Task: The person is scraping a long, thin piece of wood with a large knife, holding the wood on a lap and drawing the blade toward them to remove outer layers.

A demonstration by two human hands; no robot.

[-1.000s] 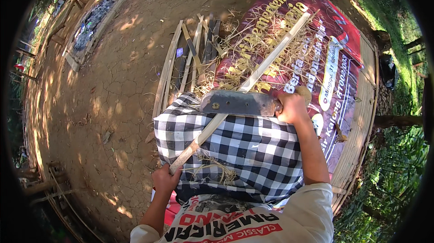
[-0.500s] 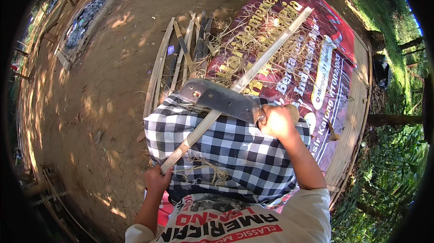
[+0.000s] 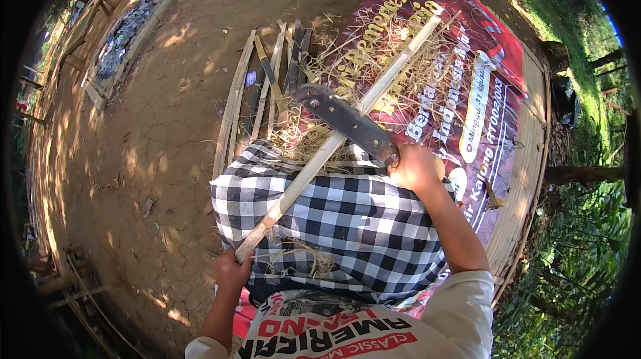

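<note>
My left hand point(image 3: 232, 269) is closed round the near end of a long pale strip of split wood or bamboo point(image 3: 300, 182). The strip slants over my lap, its far end above the printed banner. My right hand point(image 3: 414, 166) grips the handle of a machete point(image 3: 344, 118), whose broad dark blade has several small holes. The blade lies across the strip at about its middle, pointing to the upper left. Most of the handle is hidden in my fist. A black-and-white checked cloth point(image 3: 334, 225) covers my legs, with a few curled shavings on it.
Thin shavings point(image 3: 374, 52) are heaped on the dark red banner point(image 3: 494, 65), which lies over a bamboo platform point(image 3: 527, 178). Several split strips point(image 3: 234, 105) lie left of it. Bare soil point(image 3: 147, 178) spreads leftward to a wood-framed ash pit point(image 3: 127, 35). Plants grow at the right.
The machete has slid up along the strip, away from me, with my right hand reaching farther forward. The strip's far end has shifted slightly left; my left hand stays at its near end.
</note>
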